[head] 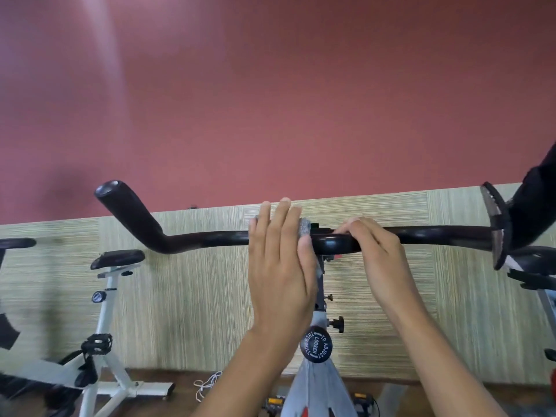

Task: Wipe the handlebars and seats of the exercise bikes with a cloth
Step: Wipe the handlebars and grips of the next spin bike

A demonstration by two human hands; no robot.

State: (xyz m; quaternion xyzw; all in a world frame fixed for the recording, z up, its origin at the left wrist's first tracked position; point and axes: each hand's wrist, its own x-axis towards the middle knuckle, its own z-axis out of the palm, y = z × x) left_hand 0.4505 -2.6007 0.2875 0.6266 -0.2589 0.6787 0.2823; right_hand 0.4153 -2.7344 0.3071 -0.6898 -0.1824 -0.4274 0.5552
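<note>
Cloth (306, 227), grey, was pressed onto handlebar (204, 238) by L hand (279, 266), fingers (282, 218) flat & straight, w/ R hand (373, 251) curled round bar just beside.

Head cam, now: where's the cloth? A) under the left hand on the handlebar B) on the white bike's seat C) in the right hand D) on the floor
A: the grey cloth peeks out from under the flat left hand on the handlebar; the right hand grips bare bar.
</note>
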